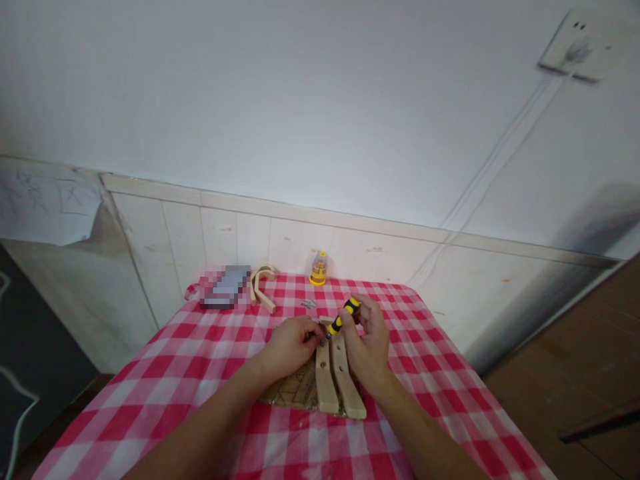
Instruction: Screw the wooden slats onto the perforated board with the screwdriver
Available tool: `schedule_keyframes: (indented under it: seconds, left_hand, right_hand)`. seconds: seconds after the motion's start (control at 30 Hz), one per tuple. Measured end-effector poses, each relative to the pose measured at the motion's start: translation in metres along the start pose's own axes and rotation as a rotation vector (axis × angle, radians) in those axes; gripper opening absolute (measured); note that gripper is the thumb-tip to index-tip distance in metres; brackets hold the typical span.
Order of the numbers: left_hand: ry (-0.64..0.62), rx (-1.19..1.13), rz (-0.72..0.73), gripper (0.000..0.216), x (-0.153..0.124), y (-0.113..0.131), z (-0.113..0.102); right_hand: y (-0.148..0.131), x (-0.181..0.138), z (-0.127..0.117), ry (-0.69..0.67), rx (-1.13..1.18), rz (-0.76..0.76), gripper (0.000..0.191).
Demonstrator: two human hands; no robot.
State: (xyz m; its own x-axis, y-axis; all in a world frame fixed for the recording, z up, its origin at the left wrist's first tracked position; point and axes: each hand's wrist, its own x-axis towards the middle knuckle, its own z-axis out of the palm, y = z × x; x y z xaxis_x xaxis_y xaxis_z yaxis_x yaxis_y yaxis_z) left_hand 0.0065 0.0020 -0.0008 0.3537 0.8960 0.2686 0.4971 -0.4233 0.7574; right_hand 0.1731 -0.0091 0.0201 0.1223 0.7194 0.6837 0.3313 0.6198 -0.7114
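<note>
My right hand (369,340) is closed around a yellow-and-black screwdriver (343,317), which slants down to the left. Its tip meets the upper part of a pale curved wooden piece (327,389). Close by that tip, my left hand (295,345) pinches with thumb and forefinger; whatever is between them is too small to make out. A second wooden piece (349,391) with dark holes lies alongside the first, to its right. Both rest partly on a brown patterned flat sheet (295,390), which my left forearm and hand cover in part.
A red-and-white checked cloth (425,400) covers the table. Toward the wall stand a yellow clear-topped container (318,269), curved wooden pieces (260,290) and a blurred-out flat item (226,287). Small metal parts (309,304) lie beyond my hands. A cable (480,173) hangs from the wall socket.
</note>
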Motion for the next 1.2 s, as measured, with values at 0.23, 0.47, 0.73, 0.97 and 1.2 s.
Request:
schedule_keyframes:
  seconds: [0.23,0.47,0.73,0.97,1.2]
  left_hand:
    - [-0.001,0.010,-0.009,0.021,-0.0001,-0.0002,-0.0002]
    - [0.004,-0.025,0.005,0.021,-0.0008,-0.0006,0.0007]
    - [0.001,0.005,0.004,0.021,-0.0002,-0.0023,0.0007]
    - [-0.001,0.006,-0.004,0.021,-0.0006,-0.0005,0.0001]
    - [0.000,-0.007,-0.006,0.020,0.0000,-0.0011,0.0004]
  right_hand:
    - [0.0052,0.0003,-0.0003,-0.011,-0.038,-0.011,0.028]
    - [0.0090,0.0006,-0.0009,-0.028,-0.074,-0.034,0.031]
    - [0.0032,0.0018,-0.0011,-0.056,-0.109,-0.063,0.030]
    - [0.0015,0.0022,-0.0025,-0.149,-0.076,-0.033,0.033]
    - [0.0052,0.0035,-0.0074,-0.227,-0.042,-0.045,0.038]
